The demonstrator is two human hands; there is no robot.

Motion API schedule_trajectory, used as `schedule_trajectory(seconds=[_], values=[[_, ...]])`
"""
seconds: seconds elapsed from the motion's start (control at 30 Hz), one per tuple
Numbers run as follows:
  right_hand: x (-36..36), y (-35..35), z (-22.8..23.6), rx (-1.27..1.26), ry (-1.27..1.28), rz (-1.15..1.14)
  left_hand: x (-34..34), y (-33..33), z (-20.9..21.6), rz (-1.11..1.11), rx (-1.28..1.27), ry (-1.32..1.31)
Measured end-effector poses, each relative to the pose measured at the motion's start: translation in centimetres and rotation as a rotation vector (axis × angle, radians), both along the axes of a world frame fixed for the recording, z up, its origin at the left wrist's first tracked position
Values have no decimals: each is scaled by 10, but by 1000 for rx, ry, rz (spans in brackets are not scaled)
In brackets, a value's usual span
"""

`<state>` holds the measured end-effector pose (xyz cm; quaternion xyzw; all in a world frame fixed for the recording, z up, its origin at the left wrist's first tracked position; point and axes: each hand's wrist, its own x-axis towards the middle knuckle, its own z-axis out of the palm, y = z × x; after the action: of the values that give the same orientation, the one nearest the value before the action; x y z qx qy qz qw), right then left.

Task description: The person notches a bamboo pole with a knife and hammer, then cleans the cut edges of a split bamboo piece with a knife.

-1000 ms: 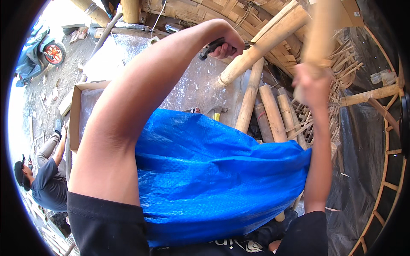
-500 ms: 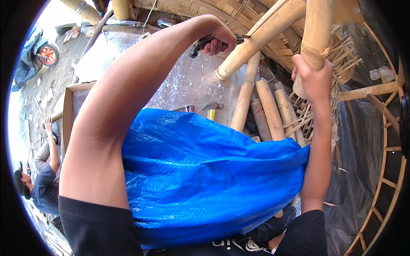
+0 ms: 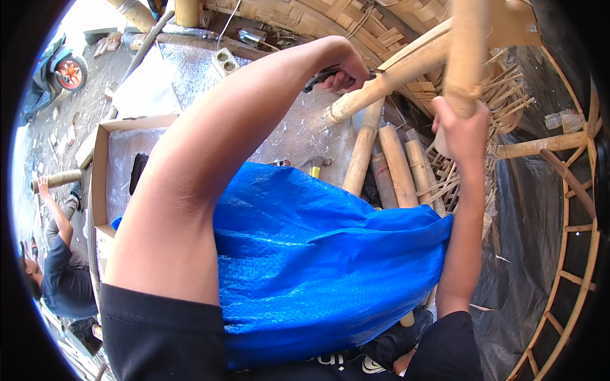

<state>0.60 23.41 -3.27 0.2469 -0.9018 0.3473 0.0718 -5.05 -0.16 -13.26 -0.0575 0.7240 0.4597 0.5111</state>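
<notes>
My left hand (image 3: 348, 71) is closed around a black-handled tool (image 3: 321, 77). Its far end meets the side of a slanting bamboo pole (image 3: 397, 75), and my fingers hide much of it. My right hand (image 3: 462, 124) grips the lower end of a thick bamboo piece (image 3: 465, 57), raised upright and blurred by motion. Across my lap spreads a blue woven tarp (image 3: 330, 254). Beyond the tarp lie a hammer (image 3: 315, 167) with a yellow handle and several cut bamboo lengths (image 3: 397, 166).
A cardboard box (image 3: 100, 171) stands at the left. Further left, another person (image 3: 67, 279) holds a bamboo piece (image 3: 60, 179). A woven bamboo panel (image 3: 305, 20) runs along the far side. On the right are split bamboo strips (image 3: 508, 95) and a bamboo frame (image 3: 546, 145).
My left hand and the tool have shifted slightly right and down in the picture. The bamboo piece in my right hand has moved a little left. More of the cardboard box shows.
</notes>
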Motion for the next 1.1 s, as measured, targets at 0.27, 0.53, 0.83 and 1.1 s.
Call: schedule_trajectory(seconds=[0.27, 0.53, 0.83, 1.1], values=[[-57, 50, -90, 528, 35, -93, -44, 28, -29, -102, 140, 124], [-24, 44, -3, -11, 92, -147, -45, 35, -12, -147, 67, 144], [-74, 50, -91, 583, -236, -225, -58, 13, -38, 24, 117, 187], [-59, 81, -84, 506, -178, -174, -40, 16, -18, 54, 47, 18]])
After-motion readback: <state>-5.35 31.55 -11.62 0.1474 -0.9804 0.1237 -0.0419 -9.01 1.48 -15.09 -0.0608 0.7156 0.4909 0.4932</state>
